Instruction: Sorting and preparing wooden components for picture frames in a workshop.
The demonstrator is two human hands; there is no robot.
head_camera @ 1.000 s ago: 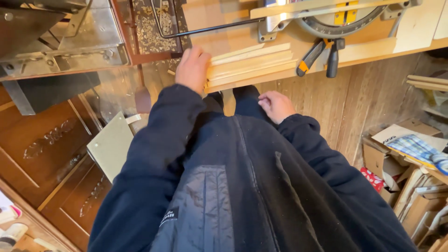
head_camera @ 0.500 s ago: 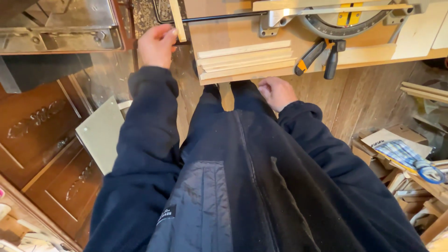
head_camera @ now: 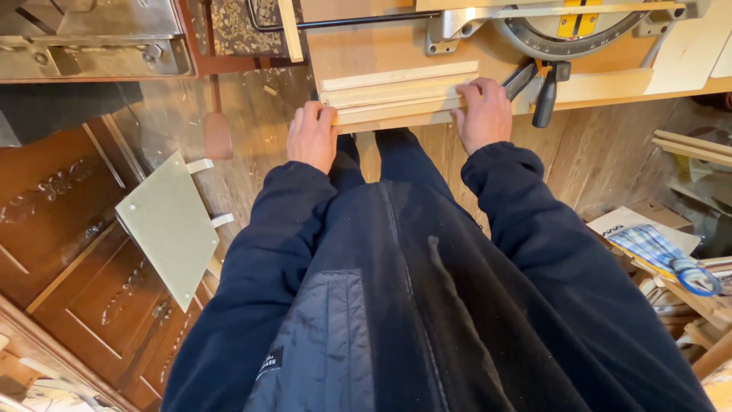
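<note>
Fingers [head_camera: 324, 114] of the left hand [head_camera: 311, 136] and right hand [head_camera: 482, 113] curl closed on the ends of the stacked wooden strips [head_camera: 396, 95] at the bench's [head_camera: 366, 46] near edge; the strips seem gathered but not yet lifted.

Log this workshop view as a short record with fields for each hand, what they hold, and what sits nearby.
left hand: left hand grips the left end of the stack of pale wooden strips
right hand: right hand grips the right end of the same stack
support: light wooden bench
behind stack: grey round mitre saw base, black handles
floor left: pale green panel, carved brown wooden doors
</note>
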